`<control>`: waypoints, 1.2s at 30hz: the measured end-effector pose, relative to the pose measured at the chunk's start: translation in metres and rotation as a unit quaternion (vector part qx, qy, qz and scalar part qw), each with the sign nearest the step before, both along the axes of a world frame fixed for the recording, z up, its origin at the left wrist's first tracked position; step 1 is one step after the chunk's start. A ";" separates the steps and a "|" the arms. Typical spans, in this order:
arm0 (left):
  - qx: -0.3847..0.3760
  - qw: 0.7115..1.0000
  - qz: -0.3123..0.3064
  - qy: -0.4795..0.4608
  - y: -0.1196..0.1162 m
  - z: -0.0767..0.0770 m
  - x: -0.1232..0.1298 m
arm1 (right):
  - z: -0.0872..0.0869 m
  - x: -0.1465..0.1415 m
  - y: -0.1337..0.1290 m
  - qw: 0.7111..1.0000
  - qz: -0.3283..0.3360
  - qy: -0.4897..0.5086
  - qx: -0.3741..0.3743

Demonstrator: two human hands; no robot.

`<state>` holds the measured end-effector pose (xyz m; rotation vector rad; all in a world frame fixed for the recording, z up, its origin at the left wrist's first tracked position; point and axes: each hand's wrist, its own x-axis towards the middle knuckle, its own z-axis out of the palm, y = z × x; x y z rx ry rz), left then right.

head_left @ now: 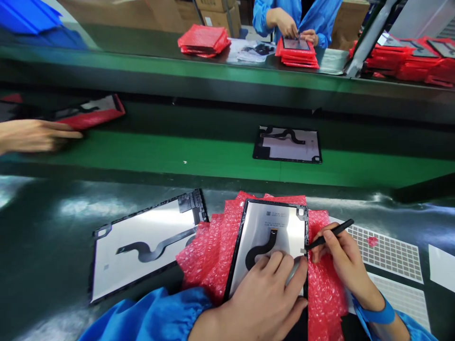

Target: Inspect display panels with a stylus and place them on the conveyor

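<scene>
A display panel (256,218) with a silvery back, black frame and curved black flex cable lies on a stack of red bubble-wrap bags (323,293). My left hand (265,296) rests palm down on its lower part, fingers loosely spread over the surface near the right edge. In my right hand (341,258) is a black pen-shaped tool (332,233), pinched between thumb and fingers. Its tip meets the panel's right edge, by a small greyish tab. Left of the bags, a second, larger-looking panel (142,232) lies tilted, its cable showing.
White sheets with a grid of small stickers (391,253) lie at right. Beyond, a green conveyor (213,151) carries another panel (284,143). A co-worker's hand (39,135) reaches in from the left beside a red-wrapped panel (92,111). Another person works across the line near red stacks (204,40).
</scene>
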<state>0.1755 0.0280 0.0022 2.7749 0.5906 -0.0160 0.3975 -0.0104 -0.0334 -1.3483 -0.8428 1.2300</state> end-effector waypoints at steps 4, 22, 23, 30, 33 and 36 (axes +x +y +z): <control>-0.002 1.000 0.005 -0.005 -0.001 -0.001 -0.001 | 0.001 -0.001 -0.001 1.000 0.001 -0.013 0.012; 0.018 1.000 0.005 -0.022 0.000 -0.001 -0.001 | -0.004 -0.002 -0.001 1.000 -0.006 0.006 0.014; 0.019 1.000 0.006 -0.023 0.000 -0.001 -0.001 | -0.004 -0.002 -0.001 1.000 -0.007 0.006 0.013; 0.010 1.000 0.004 -0.014 0.000 0.002 -0.001 | -0.004 -0.001 -0.002 1.000 -0.006 0.010 0.008; -0.001 1.000 0.005 0.000 0.002 0.004 0.001 | -0.004 -0.002 -0.002 1.000 -0.006 0.013 0.006; -0.009 1.000 0.011 0.009 0.003 0.005 0.004 | -0.003 -0.005 0.001 1.000 -0.008 0.016 0.006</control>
